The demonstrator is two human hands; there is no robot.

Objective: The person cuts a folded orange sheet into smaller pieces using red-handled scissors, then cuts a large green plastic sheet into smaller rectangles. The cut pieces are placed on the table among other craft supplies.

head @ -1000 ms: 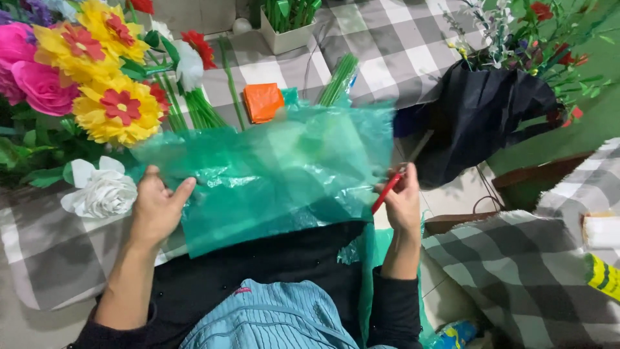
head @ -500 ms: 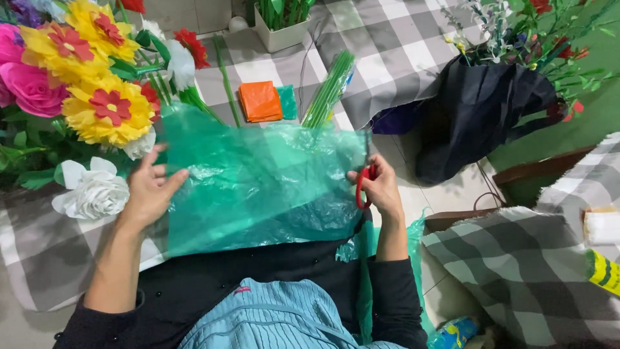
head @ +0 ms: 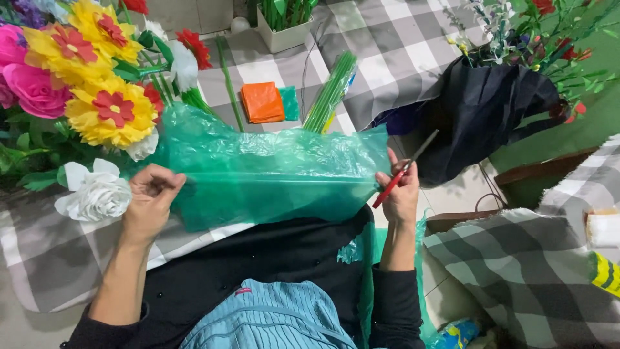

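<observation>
Since the earlier frame the green plastic sheet (head: 271,171) has been drawn out wider and flatter between the two hands, and the scissors have tipped from upright to a slant.

Head view — the left hand (head: 150,197) is closed on the sheet's left edge, fingers curled over a pinch of film. The right hand (head: 402,194) grips the right edge together with the red-handled scissors (head: 403,171), whose blades point up and away, clear of the film; whether they are parted I cannot tell. The sheet hangs stretched over the person's lap, just in front of the checked table (head: 387,52), where an orange folded sheet (head: 261,101) and a bundle of green stems (head: 330,94) lie beyond it, paper flowers (head: 97,84) to the left.

Done well, this step likely wants even tension — a taut, level fold line, with wrinkles eased out before any blade meets the film.
</observation>
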